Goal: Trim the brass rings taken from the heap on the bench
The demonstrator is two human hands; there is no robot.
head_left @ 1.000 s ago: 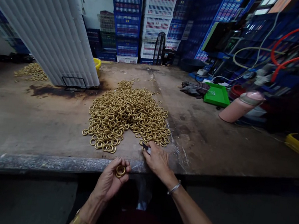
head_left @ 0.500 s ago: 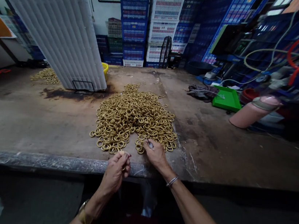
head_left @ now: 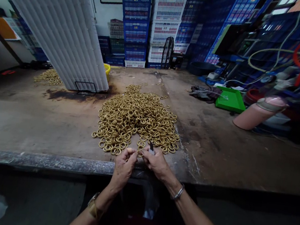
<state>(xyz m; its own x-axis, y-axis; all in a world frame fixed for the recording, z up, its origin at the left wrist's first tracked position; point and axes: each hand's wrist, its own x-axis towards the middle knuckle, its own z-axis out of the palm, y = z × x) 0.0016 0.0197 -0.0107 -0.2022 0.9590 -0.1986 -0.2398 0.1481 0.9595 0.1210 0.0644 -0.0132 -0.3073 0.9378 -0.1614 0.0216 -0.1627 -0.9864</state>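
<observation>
Many gold-coloured rings lie in a heap (head_left: pixel 138 118) on the worktable (head_left: pixel 62 126). Just in front of the heap, near the table's front edge, my left hand (head_left: pixel 125 164) is closed, its thumb and fingers pinched on something too small to make out. My right hand (head_left: pixel 157 163) meets it fingertip to fingertip and holds a small dark-tipped tool (head_left: pixel 151 148) that points up and away from me. A ring (head_left: pixel 140 152) shows at the fingertips of my right hand; whether it is gripped is unclear.
A tall white corrugated panel (head_left: pixel 58 26) leans at the back left, in a black wire stand (head_left: pixel 85 87). Behind it lie more rings (head_left: pixel 49 76). A green tray (head_left: pixel 230 100) and a pink cylinder (head_left: pixel 257 113) are at the right. Stacked crates (head_left: pixel 167 19) stand beyond the table.
My left hand has moved up and right to meet my right hand. The right hand has shifted slightly down and right, and its tool now points more upright.
</observation>
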